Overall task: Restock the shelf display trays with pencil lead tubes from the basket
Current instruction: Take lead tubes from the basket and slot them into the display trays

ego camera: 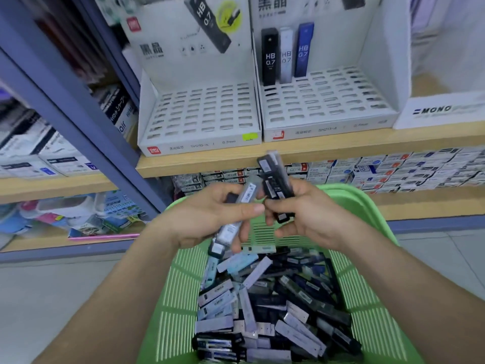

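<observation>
Centrally, left hand (pixel 207 219) clutching pale flat tubes (pixel 232 228), right hand (pixel 312 216) clutching black tubes (pixel 274 177)

The left hand (pixel 207 214) grips pale tubes (pixel 246 197), the right hand (pixel 309 216) black tubes (pixel 273 177). Below the hands a green basket (pixel 367 298) holds loose tubes (pixel 262 298). Beyond them, slotted trays (pixel 199 147) stand on a shelf (pixel 341 151).

"HB 0.7" on three upright tubes (pixel 286 55) — "MONO" on white box (pixel 441 110)
</observation>
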`<state>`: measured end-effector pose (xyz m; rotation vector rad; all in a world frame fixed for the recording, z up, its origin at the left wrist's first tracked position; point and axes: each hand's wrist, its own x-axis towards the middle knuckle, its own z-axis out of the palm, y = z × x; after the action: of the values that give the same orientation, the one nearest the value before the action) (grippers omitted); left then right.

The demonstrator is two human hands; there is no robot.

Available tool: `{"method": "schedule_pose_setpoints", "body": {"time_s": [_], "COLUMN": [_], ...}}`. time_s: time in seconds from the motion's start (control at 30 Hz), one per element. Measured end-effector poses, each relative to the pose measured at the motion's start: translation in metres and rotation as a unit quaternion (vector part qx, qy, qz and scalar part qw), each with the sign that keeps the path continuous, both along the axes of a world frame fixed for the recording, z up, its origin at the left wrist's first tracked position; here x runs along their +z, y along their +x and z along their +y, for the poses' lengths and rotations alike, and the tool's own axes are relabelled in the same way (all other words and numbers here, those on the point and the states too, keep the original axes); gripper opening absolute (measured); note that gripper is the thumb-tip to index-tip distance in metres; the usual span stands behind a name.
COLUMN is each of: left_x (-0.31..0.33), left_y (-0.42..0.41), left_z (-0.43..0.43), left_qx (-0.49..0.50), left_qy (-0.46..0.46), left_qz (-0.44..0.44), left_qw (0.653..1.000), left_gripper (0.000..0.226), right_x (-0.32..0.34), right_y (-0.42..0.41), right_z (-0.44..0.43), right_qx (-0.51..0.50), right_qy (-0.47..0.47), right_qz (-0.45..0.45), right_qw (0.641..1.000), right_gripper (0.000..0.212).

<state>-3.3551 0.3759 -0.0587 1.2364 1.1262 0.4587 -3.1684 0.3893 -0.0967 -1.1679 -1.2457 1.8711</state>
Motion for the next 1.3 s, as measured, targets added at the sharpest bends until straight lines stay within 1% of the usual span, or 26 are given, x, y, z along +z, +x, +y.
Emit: {"method": "schedule_pose_setpoints", "body": {"time_s": [0.07, 0.13, 0.2, 0.23, 0.3, 0.37, 0.4, 0.47, 0.5, 0.57, 0.6, 0.63, 0.67, 0.73, 0.8, 0.87, 0.9, 0.93, 0.97, 1.03, 1.07, 1.13, 1.17, 1.23, 1.27, 1.3], "left_x": [0.014, 0.017, 0.013, 0.011, 0.012, 0.018, 0.021, 0.026, 0.029, 0.039, 0.045, 0.051, 0.057, 0.072, 0.089, 0.103, 0.108, 0.111, 0.113, 0.114, 0.114, 0.116, 0.117, 0.119, 0.12, 0.122], "left_y": [0.005, 0.014, 0.026, 0.032, 0.043, 0.054, 0.059, 0.066, 0.068, 0.07, 0.072, 0.073, 0.074, 0.072, 0.067, 0.061, 0.058, 0.056, 0.054, 0.051, 0.05, 0.048, 0.048, 0.049, 0.05, 0.053], "left_z": [0.002, 0.006, 0.012, 0.014, 0.016, 0.017, 0.017, 0.018, 0.02, 0.023, 0.025, 0.029, 0.033, 0.04, 0.048, 0.055, 0.059, 0.064, 0.068, 0.078, 0.08, 0.083, 0.084, 0.084, 0.085, 0.084], "left_qx": [0.04, 0.137, 0.25, 0.289, 0.346, 0.382, 0.389, 0.393, 0.4, 0.424, 0.43, 0.434, 0.434, 0.421, 0.382, 0.324, 0.29, 0.249, 0.202, 0.106, 0.065, 0.011, -0.004, -0.021, -0.026, -0.031], "left_qy": [0.053, 0.115, 0.188, 0.227, 0.291, 0.336, 0.351, 0.356, 0.342, 0.271, 0.223, 0.182, 0.16, 0.184, 0.247, 0.311, 0.36, 0.421, 0.486, 0.588, 0.621, 0.656, 0.661, 0.664, 0.664, 0.662], "left_qz": [-0.029, -0.061, -0.062, -0.048, -0.026, -0.01, -0.002, 0.001, -0.015, -0.093, -0.142, -0.179, -0.2, -0.224, -0.231, -0.175, -0.119, -0.049, 0.023, 0.142, 0.195, 0.291, 0.324, 0.362, 0.37, 0.369], "left_qw": [0.997, 0.982, 0.948, 0.929, 0.892, 0.861, 0.852, 0.848, 0.85, 0.859, 0.863, 0.864, 0.864, 0.86, 0.86, 0.876, 0.879, 0.871, 0.85, 0.79, 0.756, 0.696, 0.677, 0.654, 0.649, 0.651], "left_gripper": [0.017, 0.024, 0.036, 0.041, 0.046, 0.043, 0.042, 0.042, 0.042, 0.041, 0.042, 0.043, 0.044, 0.043, 0.04, 0.036, 0.034, 0.032, 0.03, 0.019, 0.015, 0.024, 0.028, 0.034, 0.036, 0.04], "right_x": [0.008, 0.015, 0.024, 0.028, 0.036, 0.042, 0.045, 0.052, 0.056, 0.068, 0.074, 0.082, 0.089, 0.103, 0.116, 0.128, 0.133, 0.138, 0.141, 0.144, 0.144, 0.143, 0.141, 0.136, 0.134, 0.13], "right_y": [-0.001, -0.006, -0.01, -0.011, -0.013, -0.015, -0.016, -0.015, -0.014, -0.01, -0.007, -0.005, -0.001, 0.008, 0.02, 0.032, 0.037, 0.041, 0.045, 0.052, 0.054, 0.058, 0.059, 0.059, 0.057, 0.055], "right_z": [-0.006, -0.01, -0.012, -0.012, -0.011, -0.011, -0.012, -0.013, -0.012, -0.008, -0.005, -0.002, 0.001, 0.006, 0.009, 0.01, 0.01, 0.011, 0.012, 0.013, 0.014, 0.017, 0.019, 0.022, 0.024, 0.027], "right_qx": [0.011, 0.009, 0.003, -0.004, -0.032, -0.068, -0.083, -0.092, -0.081, -0.04, -0.021, -0.008, 0.0, 0.004, -0.004, -0.031, -0.056, -0.088, -0.121, -0.174, -0.183, -0.162, -0.146, -0.121, -0.113, -0.113], "right_qy": [-0.027, -0.056, -0.079, -0.087, -0.104, -0.123, -0.127, -0.108, -0.091, -0.054, -0.038, -0.026, -0.019, -0.018, -0.02, -0.021, -0.025, -0.035, -0.05, -0.07, -0.073, -0.072, -0.065, -0.022, 0.002, 0.021], "right_qz": [0.013, 0.055, 0.104, 0.124, 0.151, 0.182, 0.196, 0.21, 0.208, 0.178, 0.151, 0.121, 0.094, 0.05, 0.034, 0.043, 0.059, 0.085, 0.117, 0.17, 0.187, 0.212, 0.211, 0.165, 0.137, 0.117], "right_qw": [1.0, 0.997, 0.991, 0.988, 0.983, 0.973, 0.969, 0.967, 0.97, 0.982, 0.988, 0.992, 0.995, 0.999, 0.999, 0.998, 0.996, 0.992, 0.985, 0.967, 0.962, 0.961, 0.964, 0.979, 0.984, 0.987], "right_gripper": [0.018, 0.013, 0.005, 0.013, 0.024, 0.02, 0.016, 0.014, 0.015, 0.033, 0.033, 0.028, 0.021, 0.015, 0.012, 0.011, 0.008, 0.004, 0.002, 0.004, 0.006, 0.015, 0.019, 0.024, 0.024, 0.023]}}
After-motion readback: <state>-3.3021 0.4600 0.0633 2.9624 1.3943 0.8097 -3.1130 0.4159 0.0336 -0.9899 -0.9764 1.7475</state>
